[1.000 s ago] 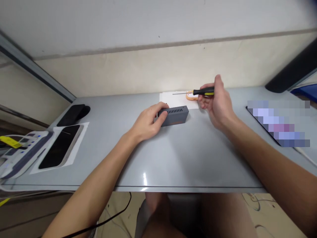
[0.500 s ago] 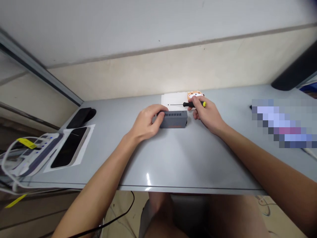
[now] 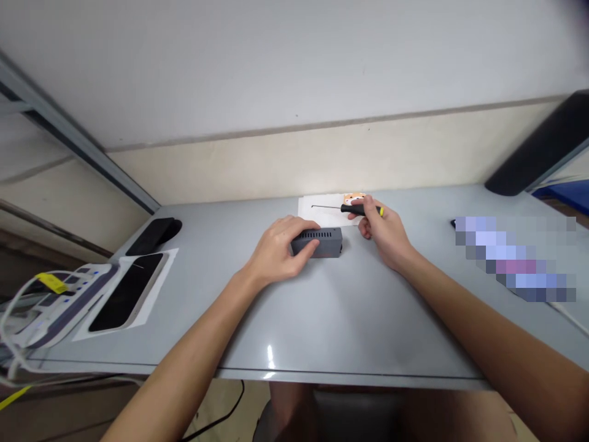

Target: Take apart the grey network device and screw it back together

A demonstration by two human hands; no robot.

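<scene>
Fingers [image 3: 298, 226] of the left hand [image 3: 280, 253] clamp a grey box [image 3: 329, 248], hiding one end; right hand [image 3: 385, 232] grips a screwdriver [image 3: 354, 210].

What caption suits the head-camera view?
At a glossy gray table, the left hand holds a rectangular gray slotted box, the right hand a black-and-yellow screwdriver.

One wide head-worn camera looks forward and down across the desk [image 3: 368, 331] from above its near edge. The left hand [image 3: 285, 248] and right hand [image 3: 386, 230] appear mid-frame, within arm's reach; the wall [image 3: 294, 67] fills the top, legs [image 3: 292, 402] the bottom centre.
</scene>
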